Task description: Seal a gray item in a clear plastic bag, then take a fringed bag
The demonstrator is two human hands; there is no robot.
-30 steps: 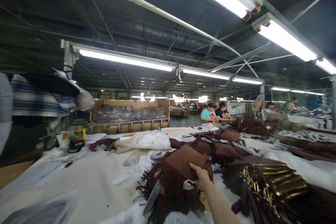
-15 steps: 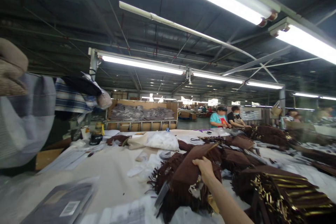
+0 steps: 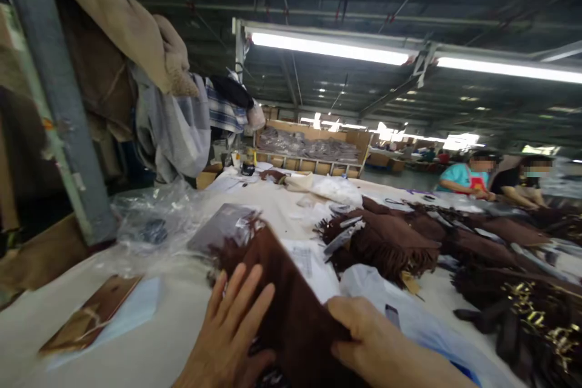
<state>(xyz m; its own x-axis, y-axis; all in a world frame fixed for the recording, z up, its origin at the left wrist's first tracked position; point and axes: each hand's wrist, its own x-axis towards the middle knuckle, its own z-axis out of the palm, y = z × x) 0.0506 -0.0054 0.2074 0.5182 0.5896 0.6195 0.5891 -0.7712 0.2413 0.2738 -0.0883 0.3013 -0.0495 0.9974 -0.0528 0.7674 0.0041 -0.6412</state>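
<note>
A dark brown fringed suede bag (image 3: 291,291), partly blurred, is tilted up over the near part of the table. My right hand (image 3: 364,330) is closed on its right edge, thumb on one side and fingers curled under. At the bag's left side, my left hand (image 3: 231,321) has its fingers spread. Whether that palm touches the bag I cannot tell. More brown fringed bags (image 3: 386,236) lie piled to the right, some with gold-coloured hardware. Behind the held bag lies a grey item in clear plastic (image 3: 222,227).
A phone (image 3: 91,315) lies on a light blue face mask (image 3: 136,309) at left. Crumpled clear plastic (image 3: 154,224) sits beside a metal post (image 3: 75,103). Clear bags (image 3: 377,282) spread at right. Two co-workers (image 3: 468,179) work across the table. Garments (image 3: 182,127) hang at left.
My view has swung left and down. My right hand has brought a brown bag from the pile toward me and to the left. My left hand has come into view beside it.
</note>
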